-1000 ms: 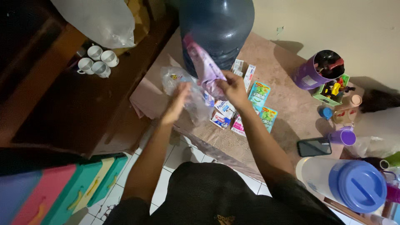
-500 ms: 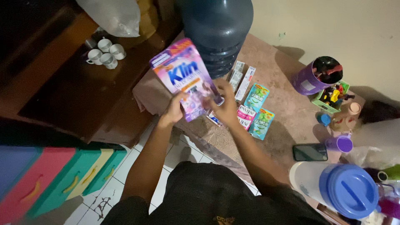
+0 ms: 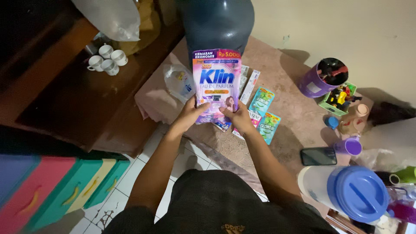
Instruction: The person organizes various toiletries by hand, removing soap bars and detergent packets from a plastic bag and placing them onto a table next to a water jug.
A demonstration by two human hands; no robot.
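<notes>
Both hands, left (image 3: 187, 116) and right (image 3: 237, 117), are gripping the purple detergent pouch (image 3: 216, 84) by its bottom edge, fingers closed, holding it upright over the bench (image 3: 286, 117); sachets (image 3: 262, 113) already lying laid out beside it.

Purple detergent pouch (image 3: 215, 82) held upright (front facing camera) above table, sealed.
</notes>
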